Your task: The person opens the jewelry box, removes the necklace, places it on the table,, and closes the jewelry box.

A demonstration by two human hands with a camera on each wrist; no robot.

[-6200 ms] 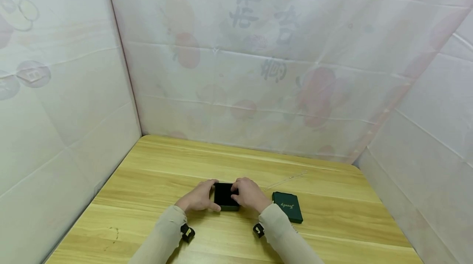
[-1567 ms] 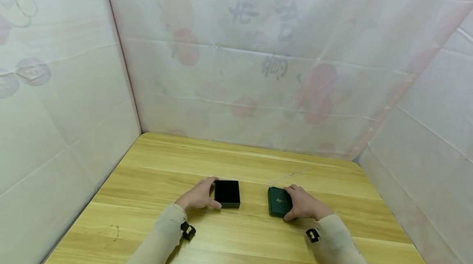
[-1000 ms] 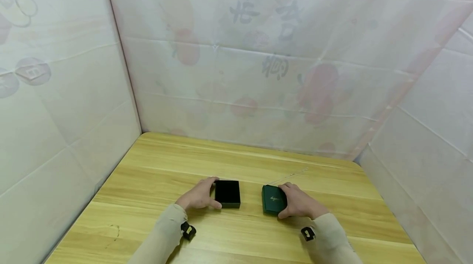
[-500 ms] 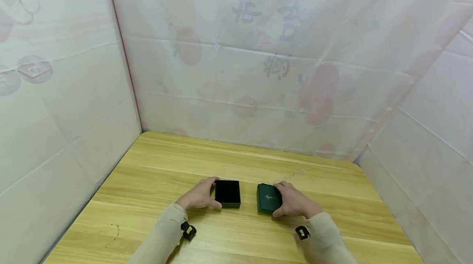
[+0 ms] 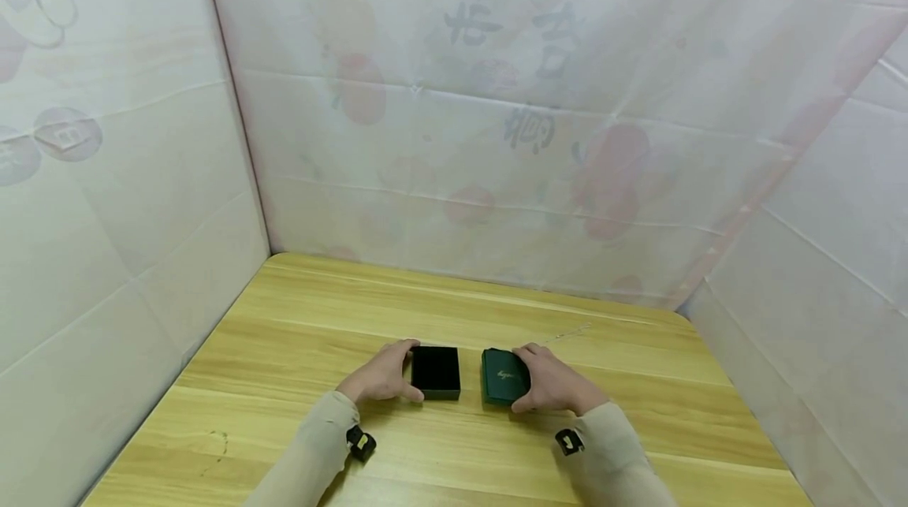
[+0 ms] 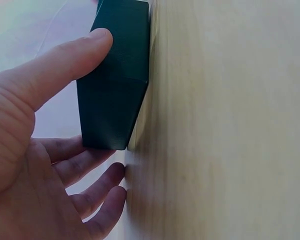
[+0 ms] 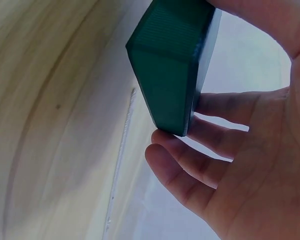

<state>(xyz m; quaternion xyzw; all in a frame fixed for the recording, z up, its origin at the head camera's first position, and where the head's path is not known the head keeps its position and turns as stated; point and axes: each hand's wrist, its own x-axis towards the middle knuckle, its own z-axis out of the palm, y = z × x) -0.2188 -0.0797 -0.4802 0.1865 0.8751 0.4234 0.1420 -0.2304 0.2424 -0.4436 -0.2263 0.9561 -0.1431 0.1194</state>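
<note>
An open dark green jewelry box base point(image 5: 441, 395) with a black inside sits on the table. My left hand point(image 5: 383, 373) grips its left side; in the left wrist view the thumb presses the near wall and fingers reach the far side. Just to the right of the base is the matching green box lid point(image 5: 502, 378), gold lettering on top. My right hand point(image 5: 556, 385) grips the lid from its right, thumb in front and fingers behind. A narrow gap separates lid and base. Behind the right hand lies a thin silvery necklace chain point(image 5: 567, 333), partly hidden.
The wooden table point(image 5: 312, 306) carries both box parts and the chain. Printed light cloth walls point(image 5: 397, 176) stand at its back and sides. Small black devices point(image 5: 361, 444) are worn on both wrists.
My right hand has left the base, taken hold of the lid at the right and moved it left, close to the base. My left hand has stayed on the base.
</note>
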